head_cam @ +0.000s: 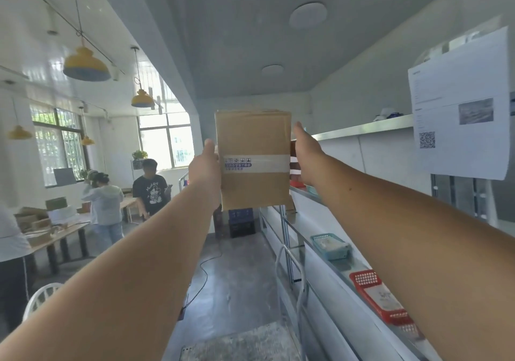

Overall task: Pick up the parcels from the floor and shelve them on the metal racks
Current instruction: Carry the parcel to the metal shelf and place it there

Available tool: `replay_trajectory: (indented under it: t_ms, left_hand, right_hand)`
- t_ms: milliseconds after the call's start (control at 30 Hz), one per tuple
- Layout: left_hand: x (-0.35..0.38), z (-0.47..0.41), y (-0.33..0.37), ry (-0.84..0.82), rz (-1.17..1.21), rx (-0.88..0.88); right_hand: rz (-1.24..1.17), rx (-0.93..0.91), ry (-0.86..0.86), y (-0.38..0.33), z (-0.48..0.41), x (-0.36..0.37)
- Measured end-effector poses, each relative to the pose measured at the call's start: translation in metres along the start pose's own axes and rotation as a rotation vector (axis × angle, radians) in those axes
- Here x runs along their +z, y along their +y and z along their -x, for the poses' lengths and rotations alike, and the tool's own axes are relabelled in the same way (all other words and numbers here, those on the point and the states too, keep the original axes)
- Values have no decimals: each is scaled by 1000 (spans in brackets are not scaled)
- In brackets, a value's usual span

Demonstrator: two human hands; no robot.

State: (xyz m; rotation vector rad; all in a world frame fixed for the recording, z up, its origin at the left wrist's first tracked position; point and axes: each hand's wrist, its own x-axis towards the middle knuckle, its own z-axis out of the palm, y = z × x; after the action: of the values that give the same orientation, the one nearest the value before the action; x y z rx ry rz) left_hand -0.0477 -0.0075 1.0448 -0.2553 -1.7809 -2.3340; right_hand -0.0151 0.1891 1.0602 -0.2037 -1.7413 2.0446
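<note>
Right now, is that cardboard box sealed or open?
Sealed: the cardboard box has a white tape band across its closed face.

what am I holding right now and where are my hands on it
A brown cardboard box with a white tape band, held up in the air by its two opposite sides: left hand on the left side, right hand on the right.

Left arm: bare, stretched out straight, running from 8 o'clock up toward centre.
Left hand (pixel 205 170): raised at arm's length, palm pressed flat to the left side of the parcel (pixel 255 160), thumb up.
Right arm: bare, extended from 4 o'clock toward centre.
Right hand (pixel 306 154): palm against the parcel's right side, fingers pointing up.
</note>
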Motion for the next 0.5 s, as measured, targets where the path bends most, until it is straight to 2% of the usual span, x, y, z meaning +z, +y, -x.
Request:
replay_trajectory:
  t_ms: [167,333,500]
  left_hand:
    - [-8,-5,-5,110,-9,1]
    - [-12,-10,-11,128,-43,-8]
    - [-8,-11,-13,132,-58,-15]
  right_hand:
    - [-53,26,-8,3,-4,-13]
    - [-26,29,-77,1,-16,-15]
    - [-114,-21,-55,-1,-23,-13]
